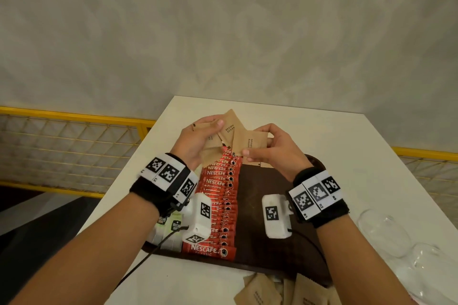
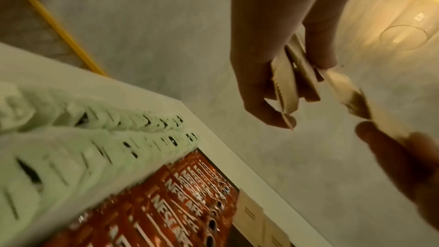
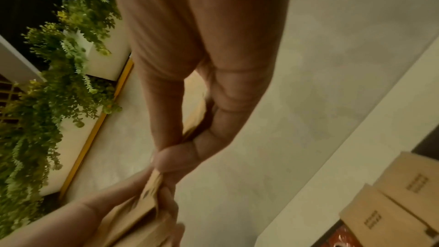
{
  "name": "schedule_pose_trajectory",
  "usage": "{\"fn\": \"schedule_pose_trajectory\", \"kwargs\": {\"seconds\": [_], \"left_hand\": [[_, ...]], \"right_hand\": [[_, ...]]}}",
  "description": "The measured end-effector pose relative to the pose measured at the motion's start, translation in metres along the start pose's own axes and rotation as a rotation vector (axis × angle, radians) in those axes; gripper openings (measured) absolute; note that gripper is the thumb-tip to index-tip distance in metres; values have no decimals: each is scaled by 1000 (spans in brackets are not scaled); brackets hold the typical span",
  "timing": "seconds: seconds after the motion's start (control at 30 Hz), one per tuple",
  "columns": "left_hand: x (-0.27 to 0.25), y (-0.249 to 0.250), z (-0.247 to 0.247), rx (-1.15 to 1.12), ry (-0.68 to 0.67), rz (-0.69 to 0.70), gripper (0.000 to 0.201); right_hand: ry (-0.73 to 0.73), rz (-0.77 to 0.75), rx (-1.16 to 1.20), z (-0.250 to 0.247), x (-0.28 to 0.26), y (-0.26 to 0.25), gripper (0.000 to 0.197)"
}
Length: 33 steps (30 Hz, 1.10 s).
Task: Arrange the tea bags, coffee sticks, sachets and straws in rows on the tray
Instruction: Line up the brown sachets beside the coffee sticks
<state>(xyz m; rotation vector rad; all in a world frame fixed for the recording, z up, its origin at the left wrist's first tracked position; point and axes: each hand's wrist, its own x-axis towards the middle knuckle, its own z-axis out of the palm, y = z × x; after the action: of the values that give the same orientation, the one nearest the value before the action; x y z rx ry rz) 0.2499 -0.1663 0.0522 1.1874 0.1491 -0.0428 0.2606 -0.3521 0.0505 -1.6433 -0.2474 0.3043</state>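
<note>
Above the far end of the dark brown tray (image 1: 270, 186), my left hand (image 1: 198, 138) grips a fanned bunch of brown sugar sachets (image 1: 226, 131). My right hand (image 1: 270, 146) pinches one sachet (image 1: 250, 142) at the bunch's right side. In the left wrist view the left fingers (image 2: 261, 85) clamp the sachets' edges (image 2: 288, 89). On the tray lie a row of red coffee sticks (image 1: 218, 203) and two rows of white-green tea bags (image 2: 83, 138), with two sachets (image 3: 399, 200) laid at the tray's far end. No straws are in view.
More brown sachets (image 1: 280, 292) lie loose on the white table (image 1: 371, 156) in front of the tray. Clear glasses (image 1: 386, 233) lie at the right. A yellow railing (image 1: 74, 116) and mesh stand left of the table; plants (image 3: 59, 82) beyond.
</note>
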Motion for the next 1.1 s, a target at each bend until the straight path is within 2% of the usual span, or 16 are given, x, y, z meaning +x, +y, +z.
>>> {"fn": "schedule_pose_trajectory", "kwargs": {"seconds": [0.1, 0.2, 0.27, 0.4, 0.6, 0.7, 0.8, 0.93, 1.03, 1.1], "left_hand": [[-3, 1, -3, 101, -33, -29, 47], [-5, 1, -5, 202, -54, -44, 28], [-6, 3, -7, 235, -63, -49, 20], [-8, 6, -3, 268, -109, -58, 19], [-9, 3, 10, 295, -199, -31, 18], [-6, 2, 12, 301, -187, -18, 20], [-3, 1, 12, 244, -142, -20, 20], [0, -4, 18, 149, -95, -44, 21], [0, -2, 16, 46, -60, -38, 16], [-1, 0, 7, -89, -2, -58, 18]], "right_hand": [[0, -42, -34, -5, -1, -7, 34], [-67, -69, -134, -12, 0, -12, 21], [-166, -11, -189, -18, 2, -17, 20], [-340, 148, -371, -25, 11, -30, 30], [-419, 297, -474, -18, 23, -43, 27], [-382, 293, -389, -18, 26, -39, 27], [-263, 200, -206, -18, 25, -29, 20], [-200, 128, -47, -8, 20, -14, 24], [-48, 143, 66, -19, 26, -7, 29], [98, 198, 52, -34, 37, 5, 32]]}}
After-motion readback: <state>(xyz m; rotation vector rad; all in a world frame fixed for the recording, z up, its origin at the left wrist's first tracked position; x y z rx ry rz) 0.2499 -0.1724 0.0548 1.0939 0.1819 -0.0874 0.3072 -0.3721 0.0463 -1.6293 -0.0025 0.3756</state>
